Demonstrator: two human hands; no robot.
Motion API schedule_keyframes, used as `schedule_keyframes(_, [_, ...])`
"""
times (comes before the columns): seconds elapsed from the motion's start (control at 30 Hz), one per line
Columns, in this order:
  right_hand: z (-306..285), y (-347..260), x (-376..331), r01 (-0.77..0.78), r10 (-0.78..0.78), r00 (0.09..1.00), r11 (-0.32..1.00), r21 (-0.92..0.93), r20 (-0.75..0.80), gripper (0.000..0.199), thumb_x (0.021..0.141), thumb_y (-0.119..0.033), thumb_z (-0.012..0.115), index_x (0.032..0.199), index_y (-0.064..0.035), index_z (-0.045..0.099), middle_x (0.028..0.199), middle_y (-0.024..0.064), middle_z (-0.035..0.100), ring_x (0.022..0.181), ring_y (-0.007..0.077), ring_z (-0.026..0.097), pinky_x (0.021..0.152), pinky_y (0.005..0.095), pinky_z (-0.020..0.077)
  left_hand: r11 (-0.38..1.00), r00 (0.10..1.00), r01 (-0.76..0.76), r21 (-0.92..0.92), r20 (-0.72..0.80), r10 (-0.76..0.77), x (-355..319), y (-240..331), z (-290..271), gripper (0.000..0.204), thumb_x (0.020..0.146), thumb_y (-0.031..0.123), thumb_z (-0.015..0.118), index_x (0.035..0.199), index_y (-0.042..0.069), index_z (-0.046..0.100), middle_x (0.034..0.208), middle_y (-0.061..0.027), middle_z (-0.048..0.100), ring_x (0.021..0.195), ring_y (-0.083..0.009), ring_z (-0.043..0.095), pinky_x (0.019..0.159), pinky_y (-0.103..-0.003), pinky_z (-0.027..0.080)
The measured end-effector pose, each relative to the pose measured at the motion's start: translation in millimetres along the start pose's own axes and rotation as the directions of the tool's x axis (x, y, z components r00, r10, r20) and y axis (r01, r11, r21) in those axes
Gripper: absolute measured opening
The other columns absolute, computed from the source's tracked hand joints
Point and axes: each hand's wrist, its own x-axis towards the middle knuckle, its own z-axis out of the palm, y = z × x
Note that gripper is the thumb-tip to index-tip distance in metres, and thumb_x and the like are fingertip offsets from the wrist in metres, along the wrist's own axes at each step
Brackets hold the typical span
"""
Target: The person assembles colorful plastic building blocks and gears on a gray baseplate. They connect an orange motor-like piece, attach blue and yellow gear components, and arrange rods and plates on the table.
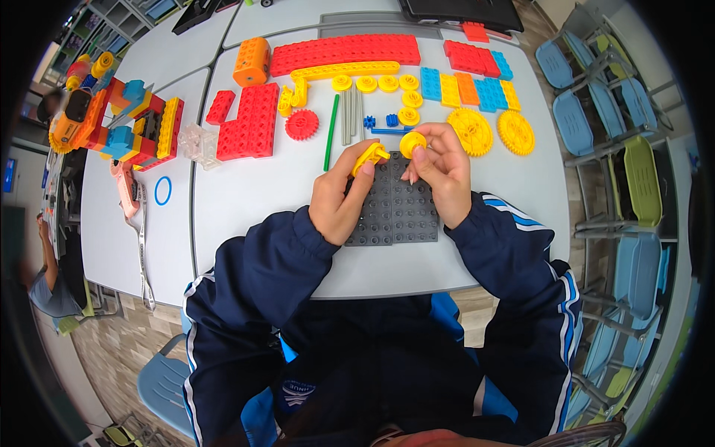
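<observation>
My left hand is closed on a yellow angled toy piece, partly covered by the fingers. Between the thumb and fingers of my right hand is a small round yellow pulley wheel. The two pieces are close together but apart. Both hands are over a dark grey studded plate near the table's front edge. Just beyond them lie a blue rod, a small blue gear and a row of similar yellow pulley wheels.
Red bricks, a long red beam, grey rods and large yellow gears lie around the table. At the left stand a built brick model and a lanyard. Another person is at far left; chairs line the right.
</observation>
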Motion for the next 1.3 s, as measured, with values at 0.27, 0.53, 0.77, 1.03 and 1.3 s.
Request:
schedule_keyframes(0.27, [1.3,2.4,-0.7,-0.029,0.029,0.997,1.000,-0.007,0.070,0.026,0.101,-0.013,0.060,0.121,-0.0032,0.048,0.107,0.0062,0.061,0.074,0.0078,0.056,0.067,0.0241,0.0502,0.997,0.997,0.028,-0.078,-0.073,-0.034,-7.0,1.7,8.9,0.034,0.107,0.014,0.045,0.135,-0.002,0.051,0.118,-0.0113,0.065,0.110,-0.0142,0.058,0.098,-0.026,0.042])
schedule_keyframes(0.53, [0.9,1.7,0.9,-0.013,0.013,0.999,1.000,-0.004,0.050,0.030,0.101,-0.010,0.057,0.126,-0.0002,0.046,0.106,0.0087,0.058,0.072,0.0104,0.056,0.072,0.0291,0.0530,0.960,0.994,0.015,-0.281,-0.100,-0.045,-6.9,2.9,9.3,0.035,0.108,0.015,0.044,0.137,-0.003,0.049,0.120,-0.0116,0.064,0.113,-0.0142,0.057,0.102,-0.027,0.042])
schedule_keyframes(0.77, [4.0,3.3,0.2,0.004,-0.005,1.000,1.000,0.009,0.028,0.030,0.101,-0.012,0.059,0.126,-0.0004,0.047,0.108,0.0083,0.060,0.081,0.0095,0.057,0.077,0.0274,0.0522,0.953,0.995,0.018,-0.301,-0.093,-0.048,-7.7,0.4,10.6,0.035,0.108,0.015,0.043,0.137,-0.004,0.049,0.120,-0.0112,0.064,0.114,-0.0140,0.056,0.103,-0.027,0.041])
schedule_keyframes(1.03, [4.2,5.2,1.0,0.033,-0.033,0.999,0.999,0.012,0.005,0.029,0.101,-0.015,0.061,0.123,-0.0023,0.048,0.113,0.0074,0.060,0.091,0.0083,0.058,0.078,0.0250,0.0509,0.957,0.997,0.011,-0.291,-0.068,-0.032,-8.1,1.9,9.5,0.035,0.108,0.014,0.043,0.137,-0.003,0.049,0.120,-0.0118,0.063,0.115,-0.0146,0.057,0.103,-0.027,0.041])
schedule_keyframes(1.3, [5.6,2.7,-0.2,0.010,-0.010,1.000,1.000,0.004,-0.001,0.028,0.101,-0.015,0.061,0.123,-0.0020,0.049,0.112,0.0079,0.061,0.087,0.0080,0.058,0.076,0.0249,0.0509,0.961,0.996,0.008,-0.278,-0.079,-0.031,-7.1,0.4,8.9,0.035,0.108,0.016,0.043,0.136,-0.003,0.050,0.119,-0.0125,0.064,0.115,-0.0150,0.057,0.103,-0.028,0.041])
